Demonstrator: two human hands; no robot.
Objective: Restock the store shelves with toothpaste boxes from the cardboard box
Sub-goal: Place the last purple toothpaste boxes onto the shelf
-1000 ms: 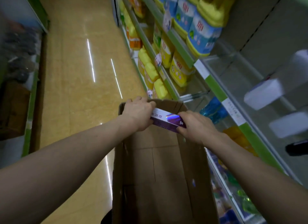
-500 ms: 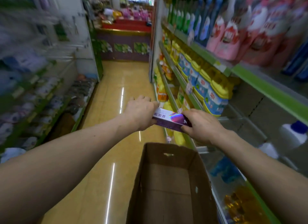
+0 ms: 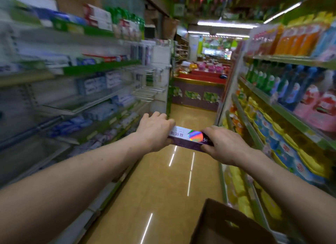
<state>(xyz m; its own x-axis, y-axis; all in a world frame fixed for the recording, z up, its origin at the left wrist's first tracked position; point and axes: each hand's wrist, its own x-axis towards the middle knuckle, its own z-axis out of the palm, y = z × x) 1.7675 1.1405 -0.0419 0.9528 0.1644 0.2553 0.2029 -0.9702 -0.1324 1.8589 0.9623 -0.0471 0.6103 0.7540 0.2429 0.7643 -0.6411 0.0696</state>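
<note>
Far left: toothpaste shelves with green edge strips, blurred, stocked with white and blue cartons lying lengthwise along the shelf fronts. Holds one purple toothpaste box out over the aisle floor, between the two runs of shelving and touching neither. Curls the left hand round the box's left end, fingers over the far side. Wraps the right hand round its right end, thumb on the near face. Keeps the long axis crosswise, running from hand to hand, the left end a little higher in view. Lower right: the cardboard box, open at the top, contents not visible. Far right: detergent bottles, no place for this carton. Judging by the stock, belongs on the left shelving, which lies beyond the left hand, the nearer of the two. Likely calls for a swing leftward with the axis turned to match the cartons there. Too blurred to pick out a free slot.
</note>
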